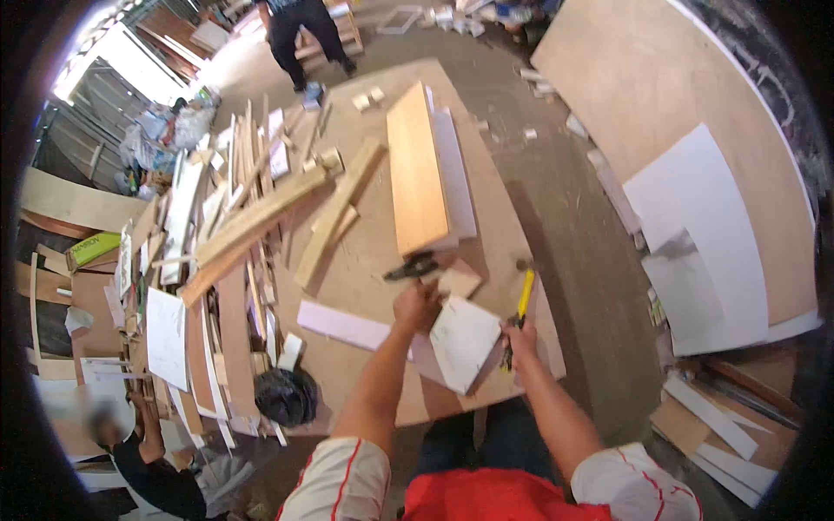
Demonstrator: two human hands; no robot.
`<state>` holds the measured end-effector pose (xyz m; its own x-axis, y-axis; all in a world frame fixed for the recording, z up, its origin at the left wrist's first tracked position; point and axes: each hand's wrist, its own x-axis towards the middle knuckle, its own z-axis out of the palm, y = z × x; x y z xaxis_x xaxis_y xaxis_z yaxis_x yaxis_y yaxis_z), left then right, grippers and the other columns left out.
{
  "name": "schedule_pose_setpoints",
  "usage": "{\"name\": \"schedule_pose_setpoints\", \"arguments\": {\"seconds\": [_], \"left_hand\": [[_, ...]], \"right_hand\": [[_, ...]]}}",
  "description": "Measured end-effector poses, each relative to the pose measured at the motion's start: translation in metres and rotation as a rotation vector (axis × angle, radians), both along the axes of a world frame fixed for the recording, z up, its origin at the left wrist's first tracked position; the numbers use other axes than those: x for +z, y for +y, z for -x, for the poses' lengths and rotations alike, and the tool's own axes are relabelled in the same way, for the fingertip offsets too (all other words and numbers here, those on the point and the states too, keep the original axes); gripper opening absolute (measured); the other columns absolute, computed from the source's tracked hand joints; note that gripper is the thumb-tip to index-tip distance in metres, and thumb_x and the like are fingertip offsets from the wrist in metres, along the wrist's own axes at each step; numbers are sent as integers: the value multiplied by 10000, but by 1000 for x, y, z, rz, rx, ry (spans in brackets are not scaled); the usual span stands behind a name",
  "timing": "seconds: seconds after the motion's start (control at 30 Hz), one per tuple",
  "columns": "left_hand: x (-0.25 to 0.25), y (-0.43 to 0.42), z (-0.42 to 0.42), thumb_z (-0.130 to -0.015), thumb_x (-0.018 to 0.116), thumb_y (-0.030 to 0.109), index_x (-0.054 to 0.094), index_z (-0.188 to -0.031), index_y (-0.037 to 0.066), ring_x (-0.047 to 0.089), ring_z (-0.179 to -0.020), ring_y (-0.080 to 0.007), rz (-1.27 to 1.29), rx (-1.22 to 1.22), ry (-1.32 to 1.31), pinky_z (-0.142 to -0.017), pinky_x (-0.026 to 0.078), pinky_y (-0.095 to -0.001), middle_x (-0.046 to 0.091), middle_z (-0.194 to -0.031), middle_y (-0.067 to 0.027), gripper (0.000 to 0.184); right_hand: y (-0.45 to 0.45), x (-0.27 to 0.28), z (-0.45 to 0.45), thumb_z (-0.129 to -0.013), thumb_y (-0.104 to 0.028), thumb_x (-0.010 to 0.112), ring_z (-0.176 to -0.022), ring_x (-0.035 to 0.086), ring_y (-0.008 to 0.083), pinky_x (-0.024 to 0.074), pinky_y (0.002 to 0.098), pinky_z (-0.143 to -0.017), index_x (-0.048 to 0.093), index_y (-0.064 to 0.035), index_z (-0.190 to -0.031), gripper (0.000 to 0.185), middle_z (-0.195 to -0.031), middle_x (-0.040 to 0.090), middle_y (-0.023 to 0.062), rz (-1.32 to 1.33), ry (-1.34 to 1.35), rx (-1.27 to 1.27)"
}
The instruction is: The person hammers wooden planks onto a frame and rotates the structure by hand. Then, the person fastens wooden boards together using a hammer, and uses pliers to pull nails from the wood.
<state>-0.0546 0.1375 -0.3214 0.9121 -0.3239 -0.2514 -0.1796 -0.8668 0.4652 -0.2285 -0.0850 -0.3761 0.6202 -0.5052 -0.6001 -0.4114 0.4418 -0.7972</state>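
Observation:
My right hand [521, 339] is closed around a hammer [526, 293] with a yellow shaft and a dark grip, its head pointing away from me. At the near edge of the work table, my left hand [418, 306] is closed on a dark tool [412, 267] whose exact kind is blurred. Between my hands lies a white, angular board [465, 344]. Just beyond it is a small wooden piece [460, 279]. An orange-brown wooden box-like piece [417, 169] stands farther up the table, past my left hand.
Long planks [343, 213] and scrap strips cover the table's left side. A pale strip [343, 325] and a black plastic bag [285, 397] lie nearby. Large sheets [712, 208] lean at right. One person [304, 35] stands at the far end, another [148, 451] at lower left.

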Motion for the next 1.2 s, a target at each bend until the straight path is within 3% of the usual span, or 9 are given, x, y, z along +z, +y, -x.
{"name": "schedule_pose_setpoints", "arguments": {"seconds": [0.07, 0.13, 0.47, 0.6, 0.7, 0.8, 0.9, 1.03, 1.2], "left_hand": [[-22, 13, -6, -911, 672, 548, 733, -1209, 223, 709, -916, -386, 14, 1, 31, -767, 555, -502, 740, -956, -166, 445], [-24, 18, -6, -892, 693, 569, 777, -1144, 256, 711, -959, -359, 80, 46, -72, -785, 559, -482, 712, -1083, -100, 409], [-29, 41, -19, -908, 706, 476, 762, -1203, 309, 708, -947, -311, 93, -17, -89, -774, 557, -453, 671, -1054, -64, 344], [-37, 47, -23, -920, 701, 436, 751, -1227, 321, 707, -943, -299, 122, -70, -87, -780, 557, -441, 667, -1061, -42, 332], [-41, 49, -24, -923, 712, 396, 723, -1286, 301, 705, -941, -307, 67, -103, -80, -771, 558, -439, 674, -1093, -72, 375], [-36, 45, -6, -928, 716, 317, 703, -1315, 196, 688, -977, -339, 310, 112, -205, -816, 549, -446, 676, -1136, -133, 406], [20, 32, 49, -921, 710, 192, 695, -1253, 80, 657, -1045, -373, 276, 314, -446, -882, 532, -453, 667, -1163, -186, 350], [18, -14, 142, -876, 722, 90, 673, -1143, 54, 637, -1101, -368, 588, 73, -328, -944, 523, -466, 661, -1175, -166, 274], [-6, -49, 147, -936, 637, 93, 672, -1226, 42, 547, -1314, -341, 382, -14, -384, -1104, 450, -428, 624, -1353, -164, 296]], "right_hand": [[2, 37, -3, -917, -37, 726, -523, 536, 118, 417, 273, -453, 568, -59, -983, 172, -766, 587, 18, -48, 33, 25], [0, 37, -3, -919, -47, 730, -511, 530, 117, 418, 271, -446, 567, -56, -1002, 183, -773, 592, 22, -40, 31, 33], [8, 26, -12, -891, -70, 763, -452, 516, 120, 411, 276, -413, 565, -63, -997, 225, -759, 598, 37, 38, 56, 53], [11, 25, -14, -871, -79, 785, -520, 567, 143, 461, 288, -459, 592, -51, -1029, 251, -854, 647, 51, 72, 117, 58], [13, 25, -16, -869, -85, 786, -513, 568, 146, 458, 293, -452, 585, -52, -1032, 261, -843, 644, 49, 101, 143, 58], [15, 25, -17, -870, -92, 789, -475, 548, 146, 440, 299, -427, 575, -59, -1010, 258, -796, 627, 47, 136, 161, 45], [18, 24, -18, -874, -91, 791, -427, 518, 143, 418, 304, -399, 568, -67, -968, 243, -736, 607, 44, 145, 147, 23], [16, 21, -20, -873, -69, 780, -433, 526, 154, 421, 314, -397, 569, -69, -967, 231, -755, 611, 50, 161, 161, 25], [7, 13, -17, -878, -39, 751, -503, 571, 180, 447, 331, -439, 575, -51, -997, 213, -781, 607, 63, 212, 136, 66]]}}
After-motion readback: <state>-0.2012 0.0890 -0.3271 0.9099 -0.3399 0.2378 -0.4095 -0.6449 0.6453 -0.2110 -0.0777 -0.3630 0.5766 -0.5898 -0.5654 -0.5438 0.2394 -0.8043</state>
